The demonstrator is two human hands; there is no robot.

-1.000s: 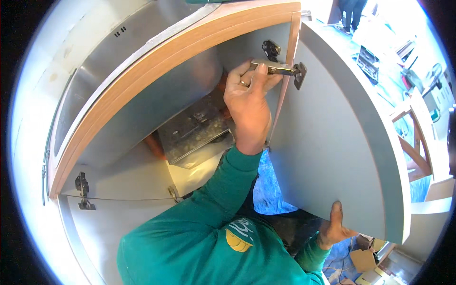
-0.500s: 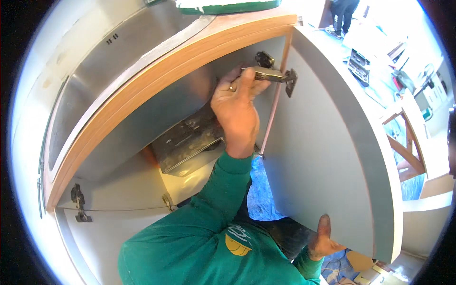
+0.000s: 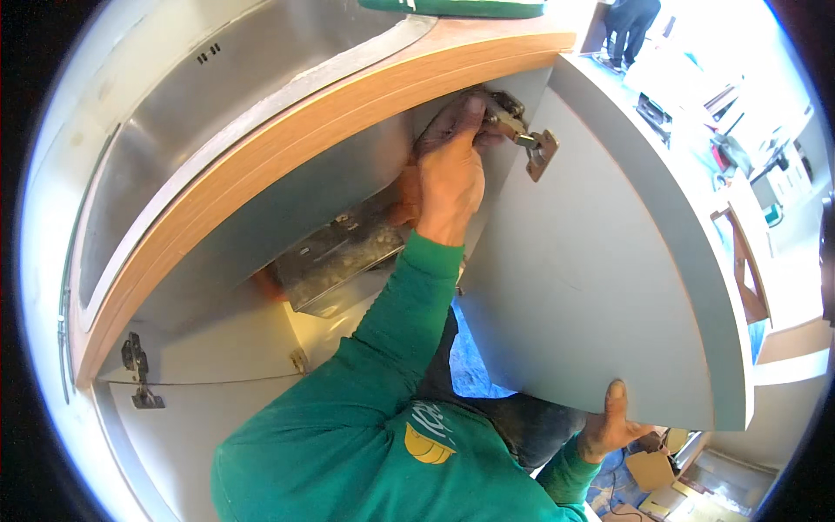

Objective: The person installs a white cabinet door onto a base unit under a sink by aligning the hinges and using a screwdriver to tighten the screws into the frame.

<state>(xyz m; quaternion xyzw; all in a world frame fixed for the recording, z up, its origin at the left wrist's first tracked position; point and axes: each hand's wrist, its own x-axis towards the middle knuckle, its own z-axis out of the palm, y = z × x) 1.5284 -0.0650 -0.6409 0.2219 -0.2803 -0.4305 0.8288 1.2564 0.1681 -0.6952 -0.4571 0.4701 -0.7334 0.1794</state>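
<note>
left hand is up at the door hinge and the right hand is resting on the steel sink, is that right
The right hand's place is wrong: the head view shows it gripping an edge of the grey door. The left hand is up at the hinge, as you say.

Cabinet door (image 3: 600,278): flat panel, pale grey inner face, standing open at the right edge of the cabinet (image 3: 533,94).

Concealed cabinet hinge (image 3: 542,155): metal, opened out; flange seated on door's inner face near upper corner; arm reaching into cabinet's upper right corner, far end partly hidden.
</note>
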